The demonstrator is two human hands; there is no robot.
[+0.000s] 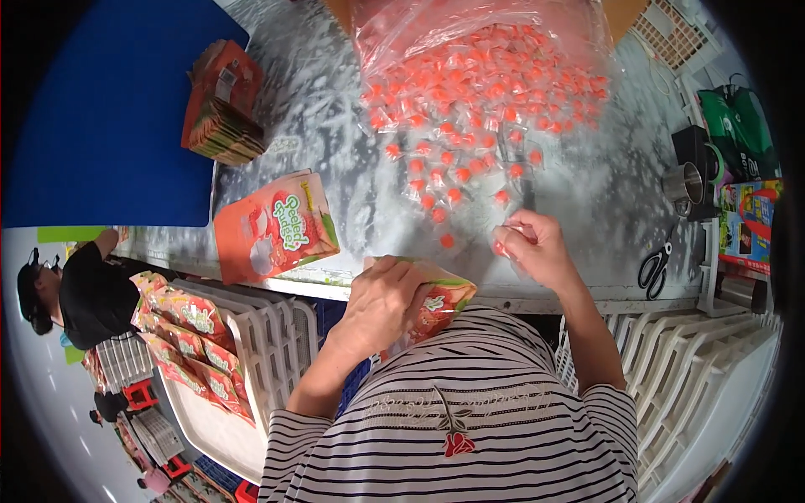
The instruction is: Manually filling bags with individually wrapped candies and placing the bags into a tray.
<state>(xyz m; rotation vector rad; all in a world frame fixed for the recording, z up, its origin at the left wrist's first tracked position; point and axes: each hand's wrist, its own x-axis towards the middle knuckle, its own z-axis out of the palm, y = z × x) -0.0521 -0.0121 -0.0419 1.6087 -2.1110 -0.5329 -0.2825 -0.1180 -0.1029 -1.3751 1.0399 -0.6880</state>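
Note:
At the table's near edge, my left hand (381,298) is closed round a red and green candy pouch (443,303), which leans against my body. Its inside is not visible from here. My right hand (537,247), to the right of the pouch and just over the tabletop, pinches a red candy in a clear wrapper (500,248). Beyond both hands spreads a heap of wrapped red candies (495,80), with several strewn toward me. Left of my left hand lie flat pouches (277,226) of the same kind, one on another.
A stack of pouches (222,105) stands beside a blue board (109,109) at left. Filled pouches (197,344) lie in a white tray (210,415) below the table. Scissors (654,270) and a metal cup (683,184) are at right. Another person (88,293) is at far left.

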